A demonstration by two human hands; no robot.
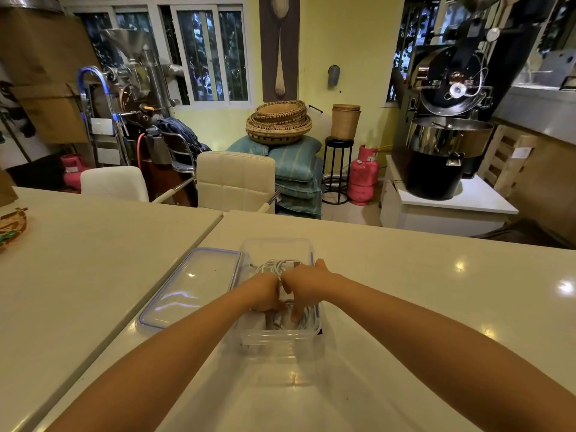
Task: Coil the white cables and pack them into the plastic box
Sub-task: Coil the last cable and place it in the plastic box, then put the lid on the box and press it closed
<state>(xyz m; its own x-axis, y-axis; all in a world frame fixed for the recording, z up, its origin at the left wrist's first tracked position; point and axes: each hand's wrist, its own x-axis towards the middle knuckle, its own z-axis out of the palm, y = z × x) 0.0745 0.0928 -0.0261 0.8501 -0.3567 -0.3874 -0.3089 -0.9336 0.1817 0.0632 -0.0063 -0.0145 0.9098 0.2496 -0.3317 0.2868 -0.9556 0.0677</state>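
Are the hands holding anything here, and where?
Both the left hand and right hand press into the white cables inside the plastic box; exact grip is hidden.

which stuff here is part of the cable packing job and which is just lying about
Job: white cables, plastic box, its lid, left hand, right hand.

Lying about: woven item at table edge, cream chairs, pink gas cylinder, stacked baskets.

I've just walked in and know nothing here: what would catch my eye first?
Two bare hands, left hand and right hand, pressed together inside a clear plastic box of white cables at the table's near middle. Its blue-rimmed lid lies just left. Behind, a pink gas cylinder stands on the floor.
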